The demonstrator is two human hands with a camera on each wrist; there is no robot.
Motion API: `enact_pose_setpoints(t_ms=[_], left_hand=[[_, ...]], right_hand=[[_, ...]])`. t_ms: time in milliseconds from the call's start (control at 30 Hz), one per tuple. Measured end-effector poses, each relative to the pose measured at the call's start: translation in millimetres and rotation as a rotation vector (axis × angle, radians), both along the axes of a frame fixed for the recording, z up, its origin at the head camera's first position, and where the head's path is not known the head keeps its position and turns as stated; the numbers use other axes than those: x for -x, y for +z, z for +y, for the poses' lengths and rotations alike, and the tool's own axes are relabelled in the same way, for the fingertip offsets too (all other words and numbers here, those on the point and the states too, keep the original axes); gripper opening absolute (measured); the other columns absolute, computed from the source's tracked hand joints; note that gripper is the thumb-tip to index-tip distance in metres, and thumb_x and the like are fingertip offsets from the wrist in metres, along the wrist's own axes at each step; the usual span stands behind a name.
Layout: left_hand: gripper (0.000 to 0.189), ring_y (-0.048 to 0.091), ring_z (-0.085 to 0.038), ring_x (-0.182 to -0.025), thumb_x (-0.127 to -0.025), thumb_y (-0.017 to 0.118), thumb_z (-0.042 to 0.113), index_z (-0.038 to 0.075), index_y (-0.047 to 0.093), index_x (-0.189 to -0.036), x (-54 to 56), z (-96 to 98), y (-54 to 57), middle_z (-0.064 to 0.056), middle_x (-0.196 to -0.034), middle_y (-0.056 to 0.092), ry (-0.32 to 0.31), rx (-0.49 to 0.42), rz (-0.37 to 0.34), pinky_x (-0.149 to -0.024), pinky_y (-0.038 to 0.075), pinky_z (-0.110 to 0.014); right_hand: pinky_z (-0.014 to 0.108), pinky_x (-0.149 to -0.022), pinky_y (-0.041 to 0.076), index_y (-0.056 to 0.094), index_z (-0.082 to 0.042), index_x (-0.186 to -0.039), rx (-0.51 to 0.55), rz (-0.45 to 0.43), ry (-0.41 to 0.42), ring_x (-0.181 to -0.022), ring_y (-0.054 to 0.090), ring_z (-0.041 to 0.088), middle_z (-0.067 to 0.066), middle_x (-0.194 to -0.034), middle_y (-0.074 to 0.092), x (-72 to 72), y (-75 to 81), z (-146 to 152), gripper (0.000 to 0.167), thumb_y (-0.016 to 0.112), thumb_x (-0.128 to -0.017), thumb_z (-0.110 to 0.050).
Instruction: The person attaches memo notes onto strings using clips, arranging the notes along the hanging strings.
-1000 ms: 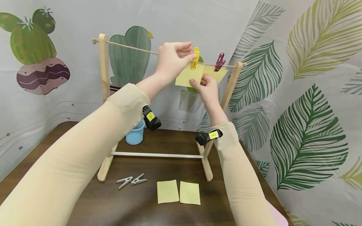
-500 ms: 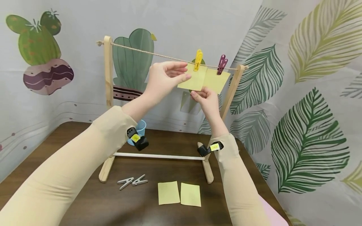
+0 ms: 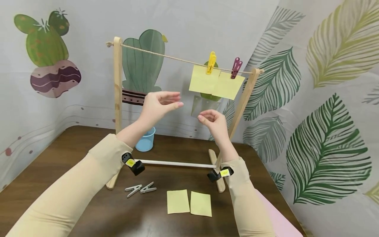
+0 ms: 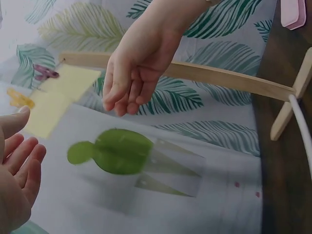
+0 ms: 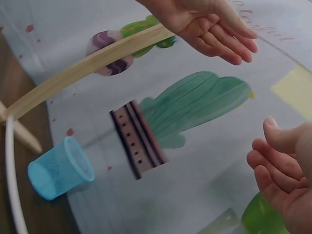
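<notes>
Two yellow paper squares hang side by side from a rope [image 3: 177,59] on a wooden frame. A yellow clothespin [image 3: 211,62] clips the left paper [image 3: 202,80]; a purple clothespin [image 3: 236,68] clips the right paper [image 3: 229,86]. My left hand [image 3: 158,107] hovers below the rope, left of the papers, fingers relaxed and holding nothing. Below the hanging papers is my right hand [image 3: 215,125], its fingers loosely bent and nothing between them. Both hands also show without anything held in the left wrist view, where the purple clothespin [image 4: 46,72] appears at the upper left.
On the brown table [image 3: 88,164] lie two grey clothespins [image 3: 140,189] and two yellow paper squares, a left one [image 3: 178,201] and a right one [image 3: 201,204]. A blue bucket [image 3: 145,141] stands behind the white crossbar [image 3: 177,163]. The frame's wooden posts rise on both sides.
My left hand has left the yellow clothespin and moved down and left. My right hand has let go of the left paper and dropped lower. Both papers stay hanging.
</notes>
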State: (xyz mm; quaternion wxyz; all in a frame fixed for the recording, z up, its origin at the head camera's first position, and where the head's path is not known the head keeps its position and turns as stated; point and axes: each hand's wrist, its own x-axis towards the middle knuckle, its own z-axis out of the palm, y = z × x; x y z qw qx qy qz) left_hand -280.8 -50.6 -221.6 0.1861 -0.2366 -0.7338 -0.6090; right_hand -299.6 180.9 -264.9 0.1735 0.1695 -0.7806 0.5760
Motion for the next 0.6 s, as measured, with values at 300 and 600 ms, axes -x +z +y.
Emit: enact_pose_setpoints(t_ms=[300, 600], left_hand=[[0.041, 0.070, -0.022, -0.104, -0.084, 0.079, 0.025, 0.009, 0.070, -0.121, -1.2, -16.9, -55.2, -0.010, -0.117, 0.071, -0.002, 0.057, -0.106, -0.084, 0.056, -0.026], [0.041, 0.068, -0.024, -0.108, -0.086, 0.076, 0.025, 0.006, 0.068, -0.122, -5.1, -24.8, -118.4, -0.012, -0.119, 0.070, 0.003, 0.074, -0.240, -0.086, 0.055, -0.028]], right_hand=[[0.020, -0.077, 0.052, 0.068, 0.003, -0.106, -0.129, -0.084, 0.000, -0.082, 0.067, 0.003, 0.017, -0.100, 0.074, -12.5, -50.9, 6.7, 0.027, 0.075, -0.087, -0.015], [0.019, -0.074, 0.051, 0.071, 0.000, -0.102, -0.097, -0.139, -0.002, -0.079, 0.067, 0.003, 0.013, -0.095, 0.075, -19.0, -97.6, 0.6, 0.024, 0.077, -0.084, -0.015]])
